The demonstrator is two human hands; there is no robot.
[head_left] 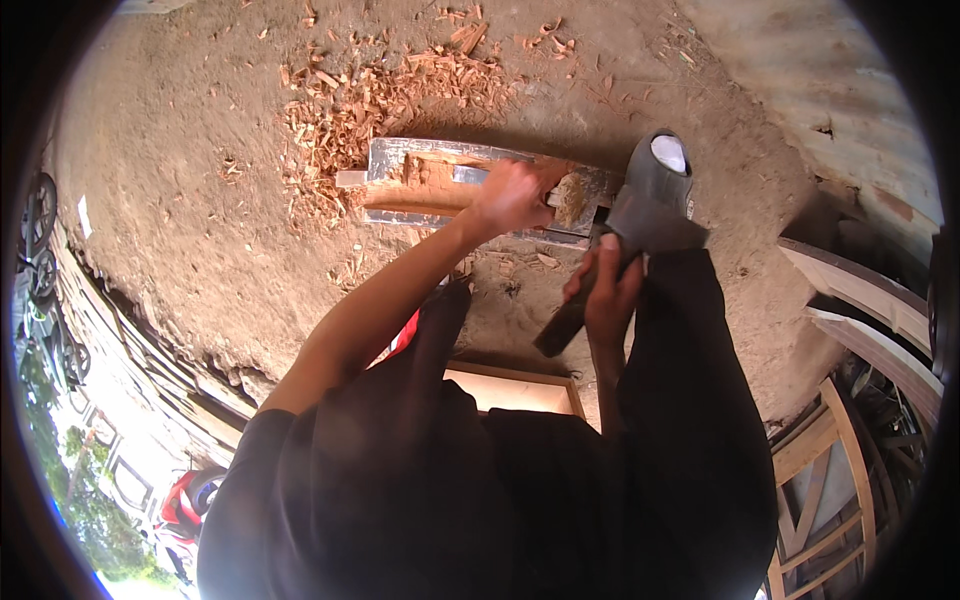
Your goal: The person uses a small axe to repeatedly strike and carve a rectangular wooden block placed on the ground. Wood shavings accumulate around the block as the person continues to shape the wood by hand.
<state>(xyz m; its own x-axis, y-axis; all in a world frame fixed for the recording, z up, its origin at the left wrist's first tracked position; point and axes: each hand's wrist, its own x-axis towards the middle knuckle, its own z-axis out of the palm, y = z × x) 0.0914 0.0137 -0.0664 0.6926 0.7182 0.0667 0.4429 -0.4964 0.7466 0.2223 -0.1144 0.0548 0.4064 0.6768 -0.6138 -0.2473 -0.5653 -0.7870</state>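
My left hand (512, 196) is closed around a chisel whose flat, shiny blade (468, 174) sticks out to the left over reddish bare wood. The chisel's worn, frayed butt shows at the right of my fist. Beneath it, a long wooden workpiece (425, 180) with a hollowed face lies lengthwise on the ground, with dark, scuffed edges. My right hand (606, 285) grips the dark handle of a hatchet (655, 225). Its grey head flares to the right, with its narrow back close to the chisel butt. I cannot tell whether they touch.
Wood shavings (345, 120) lie heaped on the dirt beyond the workpiece. My shoe (658, 165) stands at its right end. A light wooden frame (515, 388) is near my legs. Curved boards (860, 285) and a slatted frame (825, 480) stand at right; stacked planks (150, 340) lie at left.
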